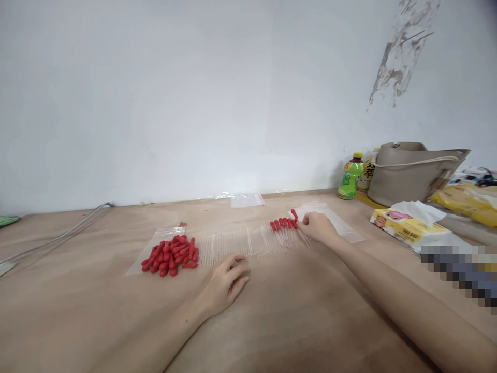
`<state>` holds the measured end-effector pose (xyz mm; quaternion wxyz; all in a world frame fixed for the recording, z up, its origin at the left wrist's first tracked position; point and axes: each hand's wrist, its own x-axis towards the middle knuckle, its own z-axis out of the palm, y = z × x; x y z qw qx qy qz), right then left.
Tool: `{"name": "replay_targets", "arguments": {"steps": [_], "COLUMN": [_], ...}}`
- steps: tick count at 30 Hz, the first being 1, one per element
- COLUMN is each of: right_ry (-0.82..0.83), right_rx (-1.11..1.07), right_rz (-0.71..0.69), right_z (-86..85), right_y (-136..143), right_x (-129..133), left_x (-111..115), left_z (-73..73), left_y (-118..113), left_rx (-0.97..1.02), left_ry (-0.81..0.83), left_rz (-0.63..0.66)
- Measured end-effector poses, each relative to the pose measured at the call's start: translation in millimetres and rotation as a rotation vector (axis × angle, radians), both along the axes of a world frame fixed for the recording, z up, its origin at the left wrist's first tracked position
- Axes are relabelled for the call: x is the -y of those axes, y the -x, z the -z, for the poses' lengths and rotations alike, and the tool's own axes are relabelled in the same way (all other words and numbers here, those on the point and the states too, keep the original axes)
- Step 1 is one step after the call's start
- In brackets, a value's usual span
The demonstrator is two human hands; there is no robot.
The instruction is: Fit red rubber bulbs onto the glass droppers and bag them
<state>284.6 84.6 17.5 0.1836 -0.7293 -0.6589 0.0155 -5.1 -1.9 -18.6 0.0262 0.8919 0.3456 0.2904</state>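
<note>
Red rubber bulbs (166,255) lie heaped on a clear plastic bag at the left. A row of thin clear tubes (229,244) stretches rightward from them. Several tubes with red bulbs on their ends (283,224) lie at the row's right end. My right hand (316,226) is beside these, its fingers pinched together at a red-bulbed tube; the fingertips are partly hidden. My left hand (227,282) rests on the table just in front of the clear tubes, fingers curved and apart, holding nothing.
A flat plastic bag (345,228) lies beyond my right hand. Farther right are a green bottle (350,177), a grey-beige bag (407,176) and a yellow tissue pack (404,225). A grey cable (73,232) crosses the left side, and a wall stands behind.
</note>
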Motion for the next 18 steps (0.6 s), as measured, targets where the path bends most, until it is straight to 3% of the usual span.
{"name": "replay_targets", "arguments": {"steps": [10, 18], "right_ry": [0.025, 0.092], "right_rx": [0.020, 0.016], "right_rz": [0.056, -0.034], "right_z": [11.3, 13.4], "right_y": [4, 15], "right_x": [7, 10], "left_x": [1, 0], "left_z": [-2.7, -2.3], "left_y": [0, 1], "left_rx": [0.011, 0.018], "left_ry": [-0.004, 0.037], "left_rz": [-0.021, -0.022]}}
